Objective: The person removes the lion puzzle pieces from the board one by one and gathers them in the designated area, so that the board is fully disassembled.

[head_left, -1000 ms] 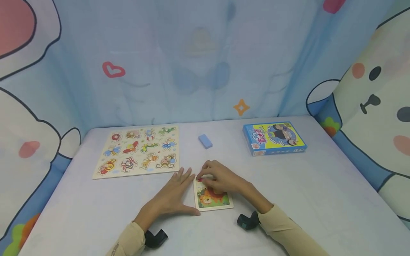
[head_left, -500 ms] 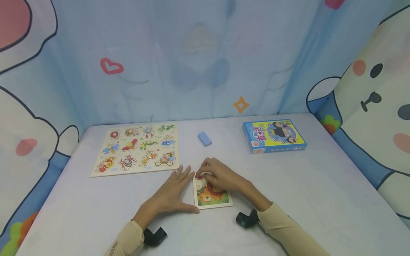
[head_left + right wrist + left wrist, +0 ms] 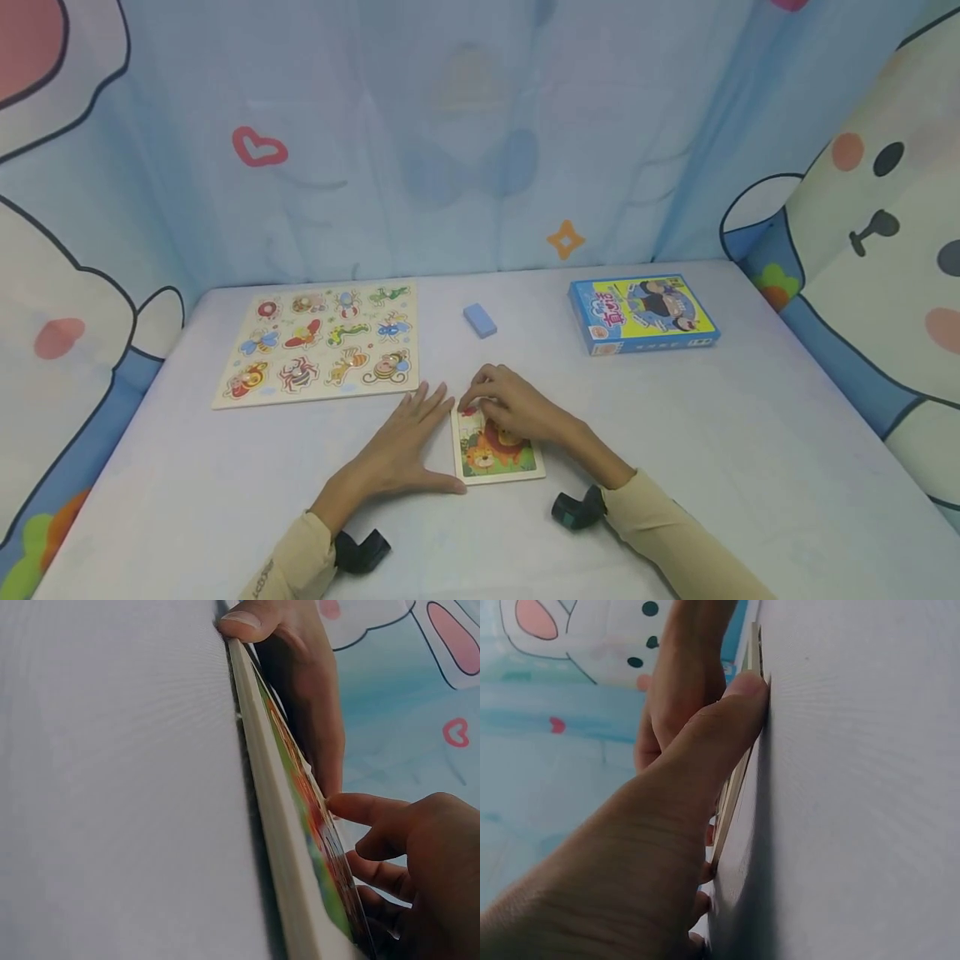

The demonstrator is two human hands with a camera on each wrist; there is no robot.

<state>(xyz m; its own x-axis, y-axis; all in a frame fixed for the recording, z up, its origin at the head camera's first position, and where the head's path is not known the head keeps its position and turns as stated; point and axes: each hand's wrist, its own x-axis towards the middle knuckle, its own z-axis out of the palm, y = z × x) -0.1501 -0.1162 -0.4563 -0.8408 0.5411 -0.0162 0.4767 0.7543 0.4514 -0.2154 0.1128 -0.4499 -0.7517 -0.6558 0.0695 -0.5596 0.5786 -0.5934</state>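
Observation:
A small wooden jigsaw puzzle (image 3: 501, 467) with a lion picture lies flat on the table between both hands. My left hand (image 3: 401, 450) spreads its fingers along the puzzle's left side, the thumb at its near left corner, as the left wrist view also shows with the thumb (image 3: 746, 690) against the edge. Over the upper part of the puzzle arches my right hand (image 3: 513, 404), its bent index finger and thumb apart at the far left corner by a red patch. In the right wrist view a fingertip (image 3: 341, 802) touches the picture surface, with no raised piece showing.
A larger wooden board with insect pictures (image 3: 322, 346) lies at the back left. A blue block (image 3: 480, 321) sits behind the puzzle. At the back right is a blue and yellow box (image 3: 645, 312). A printed curtain (image 3: 337, 217) hangs beyond the table's far edge.
The head view has tilted slightly, so the table things sit a little higher. Both hands stay at the puzzle; the right hand's fingers have shifted slightly and more of the lion picture shows.

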